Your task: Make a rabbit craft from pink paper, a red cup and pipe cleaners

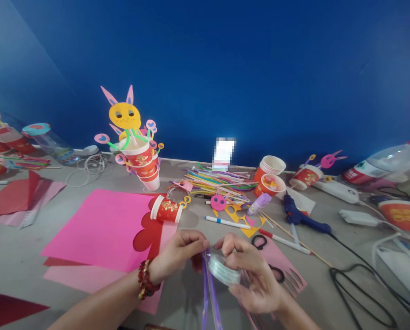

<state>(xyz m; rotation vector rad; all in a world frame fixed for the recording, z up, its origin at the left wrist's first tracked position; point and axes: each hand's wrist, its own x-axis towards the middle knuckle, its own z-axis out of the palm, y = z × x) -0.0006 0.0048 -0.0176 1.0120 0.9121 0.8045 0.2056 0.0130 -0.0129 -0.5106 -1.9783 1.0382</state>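
Close to the table's front edge, my left hand (186,250) pinches the upper ends of purple sticks (205,293), which hang down towards me. My right hand (251,270) is just to the right, its fingers curled round a roll of clear tape (224,270). The roll lies right beside the sticks, near their pinched ends. A red paper cup (166,209) with two small yellow discs lies on its side beyond my left hand. Black-handled scissors (259,242) lie partly behind my right hand.
Pink paper (98,229) covers the left. Behind stands a cup figure with a yellow face (125,115). Colourful sticks (215,183) and markers (227,222) lie mid-table. A blue glue gun (304,217), its black cord, cups (269,184) and a bottle (380,165) are at right.
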